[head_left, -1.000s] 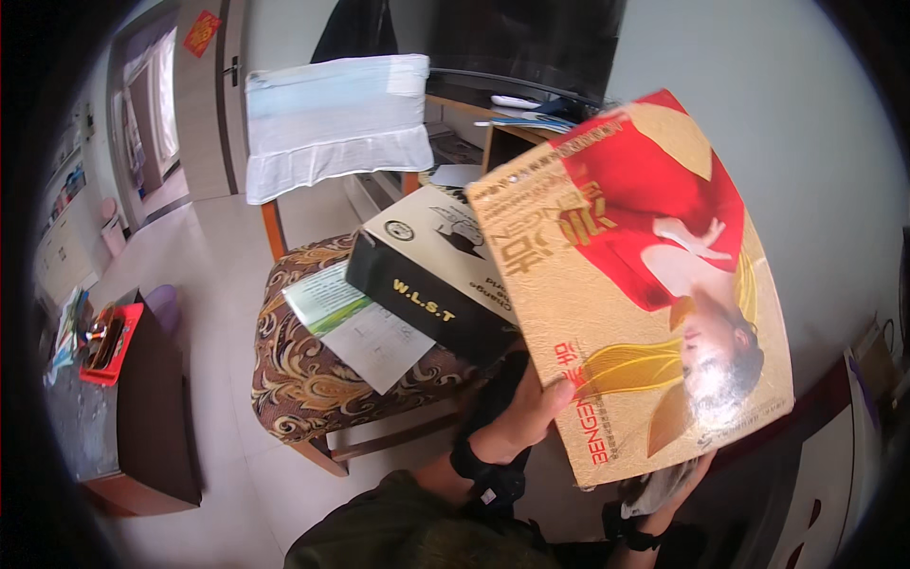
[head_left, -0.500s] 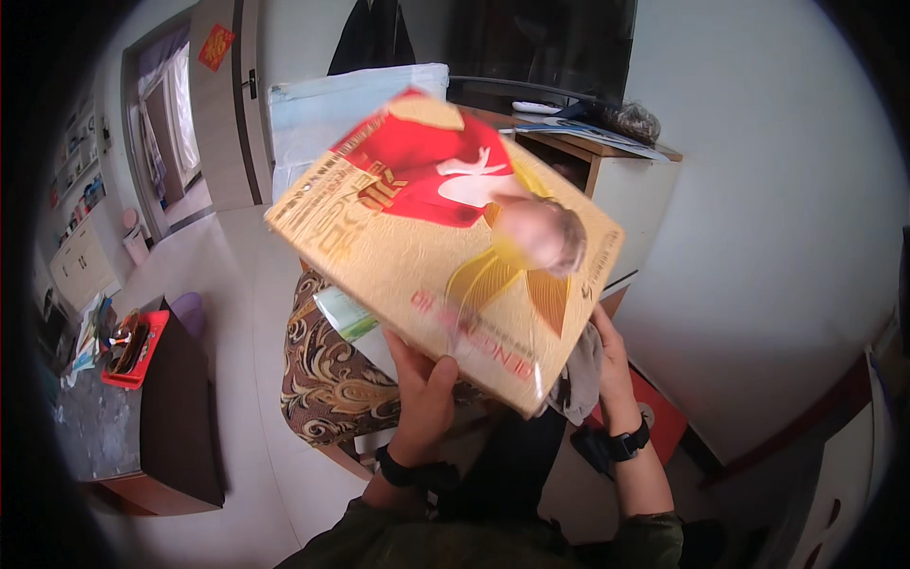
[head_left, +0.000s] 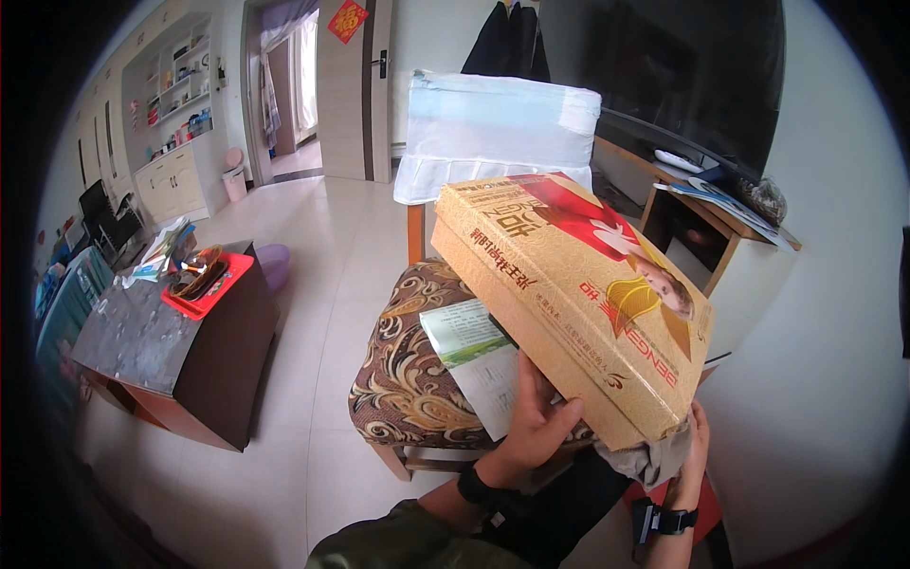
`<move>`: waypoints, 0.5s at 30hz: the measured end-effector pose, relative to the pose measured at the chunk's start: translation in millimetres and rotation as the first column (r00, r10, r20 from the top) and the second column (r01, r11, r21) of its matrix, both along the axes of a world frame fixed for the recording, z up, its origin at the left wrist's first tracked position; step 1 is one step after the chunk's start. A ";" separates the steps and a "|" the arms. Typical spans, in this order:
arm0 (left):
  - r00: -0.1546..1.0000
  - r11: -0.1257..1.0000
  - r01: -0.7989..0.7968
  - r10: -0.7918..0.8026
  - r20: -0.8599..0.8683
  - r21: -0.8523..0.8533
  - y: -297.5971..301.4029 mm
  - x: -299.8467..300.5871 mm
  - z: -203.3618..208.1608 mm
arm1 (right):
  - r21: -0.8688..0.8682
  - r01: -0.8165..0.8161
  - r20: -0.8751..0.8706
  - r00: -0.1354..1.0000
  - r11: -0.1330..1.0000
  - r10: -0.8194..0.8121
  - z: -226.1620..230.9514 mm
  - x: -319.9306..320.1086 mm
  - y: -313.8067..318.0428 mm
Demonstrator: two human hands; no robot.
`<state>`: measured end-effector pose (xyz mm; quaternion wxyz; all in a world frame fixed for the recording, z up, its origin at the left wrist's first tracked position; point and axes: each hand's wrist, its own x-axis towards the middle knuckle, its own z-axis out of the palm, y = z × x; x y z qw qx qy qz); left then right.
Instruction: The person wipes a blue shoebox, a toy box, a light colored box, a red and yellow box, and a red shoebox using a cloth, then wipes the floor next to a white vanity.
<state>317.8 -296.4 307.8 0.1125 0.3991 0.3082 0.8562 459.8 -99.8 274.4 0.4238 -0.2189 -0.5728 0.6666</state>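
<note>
Left hand (head_left: 540, 422) has thumb and fingers gripping the near lower edge of a big gold box (head_left: 559, 327), tilted up in the air over a chair. Right hand (head_left: 697, 450) is at its near right corner, fingers wrapped round a bunched grey cloth (head_left: 649, 462), tips mostly hidden. Paper sheet (head_left: 485, 379) lies on the chair's patterned seat (head_left: 403, 403), white cover (head_left: 498, 142) on the backrest. Further back: TV (head_left: 697, 81), plus a door (head_left: 343, 123).

Head-worn fisheye, facing forward and down; box (head_left: 573, 308) close, door (head_left: 349, 114) far.
</note>
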 end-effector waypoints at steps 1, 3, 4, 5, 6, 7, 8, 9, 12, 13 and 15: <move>0.999 0.999 0.034 -0.035 -0.025 -0.037 2.0 -3.0 -5.7 | -0.052 -0.052 -0.031 0.998 0.997 0.051 3.0 -4.8 -8.8; 0.998 0.998 0.051 -0.052 -0.029 -0.033 1.5 -3.2 -6.0 | -0.136 -0.121 -0.017 0.993 0.983 0.119 12.5 -12.5 -27.5; 0.996 0.997 0.077 -0.078 -0.037 -0.023 4.0 -2.3 -4.6 | -0.138 -0.107 -0.014 0.994 0.985 0.106 16.3 -16.9 -33.3; 0.995 0.995 0.092 -0.093 -0.034 -0.029 4.2 -2.6 -4.1 | -0.041 -0.126 0.048 0.991 0.991 0.128 19.6 -21.2 -39.0; 0.999 0.997 0.007 -0.010 -0.041 -0.070 2.1 -5.2 -3.6 | 0.052 -0.143 0.113 0.984 0.988 0.136 23.1 -25.4 -42.3; 0.997 0.992 -0.059 0.053 -0.049 -0.115 0.3 -5.6 -4.8 | 0.095 -0.192 0.111 0.977 0.977 0.181 20.8 -32.8 -38.1; 0.999 0.994 -0.015 0.020 0.049 -0.110 5.0 -10.3 -7.1 | 0.186 -0.169 0.193 0.972 0.968 0.133 21.3 -43.1 -32.4; 0.987 0.985 -0.141 0.148 0.062 -0.095 9.1 -10.6 -7.1 | 0.066 -0.229 0.191 0.958 0.971 0.213 23.6 -57.2 -28.1; 0.609 0.580 -0.775 0.582 -0.538 -0.250 10.4 -45.6 -23.6 | 0.383 -0.303 0.203 0.949 0.873 0.241 16.0 -96.3 -25.4; 0.834 0.827 -0.543 0.511 -0.209 -0.148 18.4 -47.9 -12.0 | 0.247 -0.303 0.103 0.953 0.921 0.286 19.7 -105.6 -32.6; 0.949 0.961 -0.275 0.269 0.166 0.016 32.2 -54.7 1.1 | 0.482 -0.255 0.151 0.967 0.838 0.207 0.7 -123.4 -20.1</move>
